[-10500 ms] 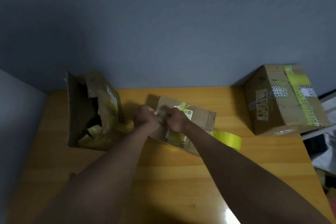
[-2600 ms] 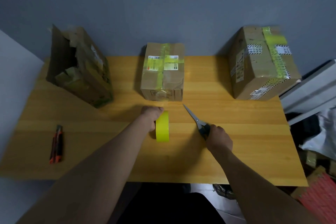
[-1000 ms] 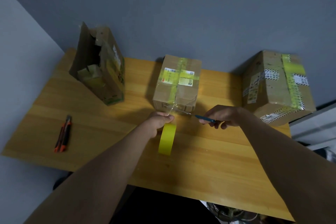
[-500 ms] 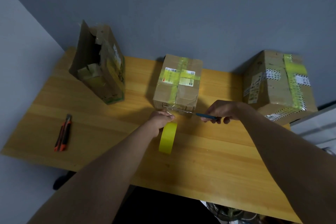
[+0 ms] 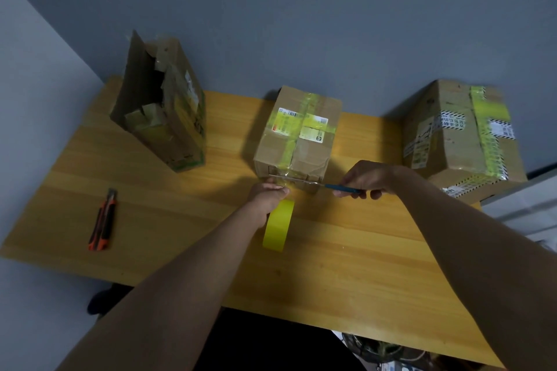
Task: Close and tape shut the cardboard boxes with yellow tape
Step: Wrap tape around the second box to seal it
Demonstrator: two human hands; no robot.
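Note:
A small cardboard box [image 5: 298,135] stands closed at mid-table, with yellow tape crossing its top. Just in front of it my left hand [image 5: 268,197] grips the yellow tape roll [image 5: 278,224], which stands on edge with a short strip running up to the box's front. My right hand [image 5: 369,179] holds blue-handled scissors [image 5: 301,179], blades pointing left across that strip at the box's lower front edge. A larger taped box [image 5: 461,135] sits at the right. A torn open box [image 5: 164,117] stands at the back left.
An orange and black utility knife [image 5: 102,220] lies on the wooden table [image 5: 346,265] at the left. The grey wall is close behind the boxes. Clutter shows below the table's right edge. The table's front edge is near my body.
The scissor blades have moved left across the tape strip at the box's front edge, closer to my left hand. The roll and the boxes have stayed where they were.

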